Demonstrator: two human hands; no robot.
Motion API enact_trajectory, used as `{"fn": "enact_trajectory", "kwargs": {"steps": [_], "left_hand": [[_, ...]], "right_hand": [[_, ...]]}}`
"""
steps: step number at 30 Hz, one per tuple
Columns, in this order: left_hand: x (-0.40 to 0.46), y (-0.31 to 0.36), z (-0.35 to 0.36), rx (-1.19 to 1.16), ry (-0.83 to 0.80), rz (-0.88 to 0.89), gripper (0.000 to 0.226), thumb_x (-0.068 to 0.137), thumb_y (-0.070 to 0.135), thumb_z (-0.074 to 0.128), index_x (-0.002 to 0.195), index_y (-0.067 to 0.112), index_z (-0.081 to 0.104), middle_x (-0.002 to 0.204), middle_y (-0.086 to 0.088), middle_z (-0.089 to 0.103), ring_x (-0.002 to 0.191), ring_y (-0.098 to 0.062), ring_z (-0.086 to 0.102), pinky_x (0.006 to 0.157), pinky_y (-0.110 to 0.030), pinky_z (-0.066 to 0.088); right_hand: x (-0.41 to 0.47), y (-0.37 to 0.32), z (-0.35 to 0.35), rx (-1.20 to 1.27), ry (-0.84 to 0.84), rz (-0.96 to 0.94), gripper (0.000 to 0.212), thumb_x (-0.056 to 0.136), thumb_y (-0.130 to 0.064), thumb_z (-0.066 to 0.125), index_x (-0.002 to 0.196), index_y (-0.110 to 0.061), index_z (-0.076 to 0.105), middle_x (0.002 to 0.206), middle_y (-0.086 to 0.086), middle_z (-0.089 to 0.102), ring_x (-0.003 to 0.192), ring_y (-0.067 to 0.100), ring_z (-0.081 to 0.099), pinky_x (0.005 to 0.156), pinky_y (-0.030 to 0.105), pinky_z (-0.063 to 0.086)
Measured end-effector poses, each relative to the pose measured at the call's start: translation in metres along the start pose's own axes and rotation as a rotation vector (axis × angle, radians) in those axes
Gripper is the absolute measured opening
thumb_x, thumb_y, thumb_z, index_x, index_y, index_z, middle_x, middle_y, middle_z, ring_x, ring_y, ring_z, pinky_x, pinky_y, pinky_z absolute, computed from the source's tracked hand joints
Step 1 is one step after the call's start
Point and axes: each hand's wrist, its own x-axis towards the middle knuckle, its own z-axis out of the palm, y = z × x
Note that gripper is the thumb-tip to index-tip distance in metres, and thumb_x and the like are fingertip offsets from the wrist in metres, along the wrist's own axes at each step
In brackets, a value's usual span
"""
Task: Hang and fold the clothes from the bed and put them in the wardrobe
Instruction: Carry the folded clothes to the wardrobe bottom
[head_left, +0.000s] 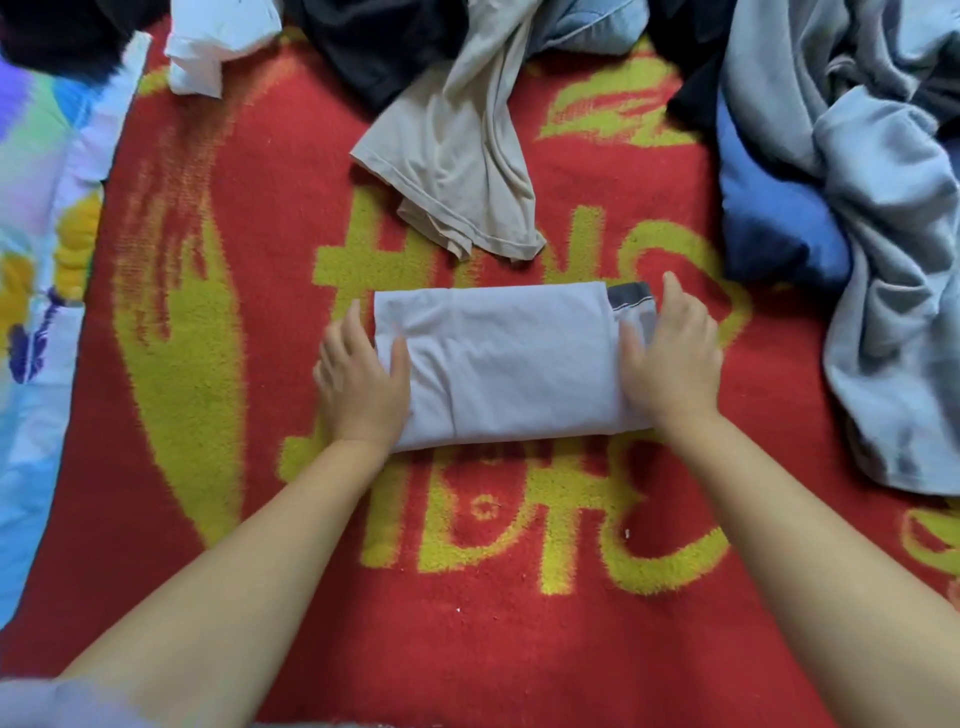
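both hands (363, 384) (670, 358) flat on folded pale garment (504, 364), red blanket (260, 234)

Only two arms and two hands of the person are seen, coming in from the bottom edge of the picture. Both forearms are bare; no sleeve covers them up to where the picture cuts them. The left hand (363, 384) wears no glove, ring or watch, and its wrist is bare. The right hand (670, 358) is the same: no glove, no ring, no band on the wrist. The nails are short and plain where they show.
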Motion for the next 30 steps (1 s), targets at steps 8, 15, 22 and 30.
{"fn": "enact_trajectory", "kwargs": {"steps": [8,15,22,30], "left_hand": [[-0.068,0.015,0.028,0.539,-0.456,0.560,0.100,0.075,0.032,0.061,0.152,0.032,-0.002,0.153,-0.009,-0.025,0.143,-0.035,-0.019,0.107,-0.070,-0.002],[-0.033,0.041,0.014,0.595,-0.558,0.460,0.072,0.096,0.004,0.034,0.152,0.036,0.002,0.161,-0.001,-0.010,0.147,-0.033,-0.007,0.108,-0.068,0.007],[0.003,0.109,-0.097,0.528,-0.618,0.407,0.069,0.090,-0.004,0.042,0.148,0.028,0.025,0.153,-0.003,0.026,0.141,-0.027,0.023,0.106,-0.060,0.028],[-0.003,0.162,-0.271,0.536,-0.344,0.522,0.060,0.084,-0.006,0.043,0.137,0.022,0.038,0.131,-0.007,0.046,0.118,-0.030,0.041,0.090,-0.047,0.040]], "right_hand": [[-0.062,-0.004,0.023,-0.386,-0.292,-0.619,0.080,0.084,-0.014,0.058,0.151,-0.033,0.018,0.161,0.006,0.012,0.144,0.047,0.001,0.101,0.077,0.004],[-0.034,-0.028,0.014,-0.490,-0.436,-0.518,0.062,0.100,-0.015,0.035,0.152,-0.036,0.008,0.162,-0.003,0.004,0.146,0.041,-0.005,0.104,0.071,0.018],[-0.014,-0.103,-0.094,-0.573,-0.412,-0.476,0.066,0.092,-0.013,0.052,0.148,-0.030,0.022,0.143,0.002,0.040,0.132,0.037,0.032,0.089,0.047,0.043],[-0.047,-0.199,-0.253,-0.579,-0.233,-0.624,0.065,0.084,-0.008,0.058,0.140,-0.027,0.033,0.125,0.005,0.050,0.117,0.035,0.045,0.068,0.040,0.037]]}}
